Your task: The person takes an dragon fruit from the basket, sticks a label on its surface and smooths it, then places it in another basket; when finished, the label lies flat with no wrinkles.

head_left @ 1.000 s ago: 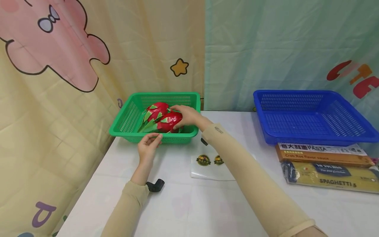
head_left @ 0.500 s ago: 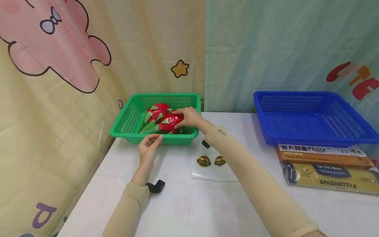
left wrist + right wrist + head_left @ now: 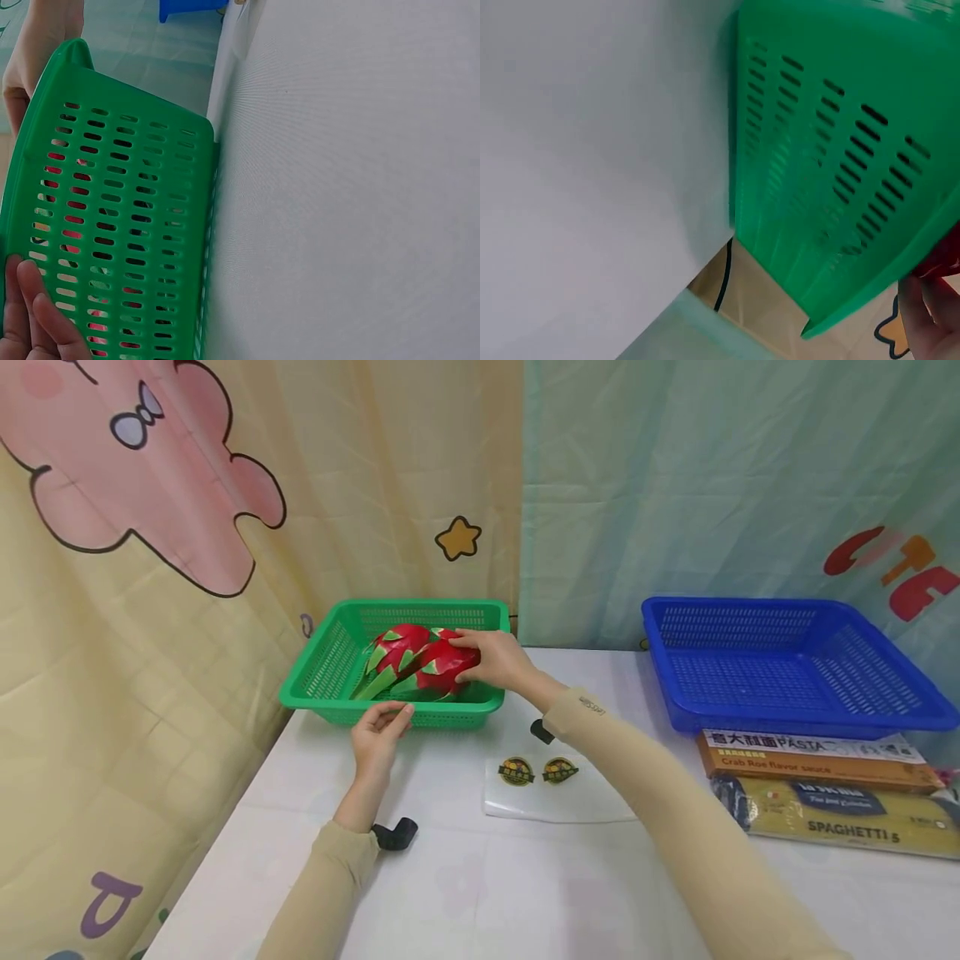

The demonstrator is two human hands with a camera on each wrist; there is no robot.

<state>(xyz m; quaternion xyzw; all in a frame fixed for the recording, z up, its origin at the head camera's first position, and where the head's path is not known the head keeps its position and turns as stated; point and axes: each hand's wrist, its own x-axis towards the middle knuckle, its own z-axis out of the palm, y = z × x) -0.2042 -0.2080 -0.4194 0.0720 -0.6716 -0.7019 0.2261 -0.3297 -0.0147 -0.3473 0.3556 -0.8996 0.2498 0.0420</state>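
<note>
Red dragon fruits with green scales lie in the green basket [image 3: 300, 693]. My right hand [image 3: 502, 658] grips the dragon fruit on the right [image 3: 438, 668], thumb in front and fingers over its top. Another dragon fruit [image 3: 401, 643] lies beside it on the left. In the right wrist view a little red skin shows by the fingers [image 3: 922, 307], above the basket's rim. My left hand [image 3: 375, 739] is at the front rim, its fingers loosely bent. In the left wrist view these fingers [image 3: 56, 326] lie against the outer wall, with no firm grip showing.
A blue basket [image 3: 738, 660] stands at the back right. In front of it lie a pasta box [image 3: 817, 764] and a spaghetti pack [image 3: 847, 827]. Flat clear plastic with two round stickers [image 3: 555, 793] lies mid-table. Curtains [image 3: 615, 502] hang behind.
My right hand and the dragon fruit it grips have shifted slightly right within the green basket. My left hand has stayed at the rim.
</note>
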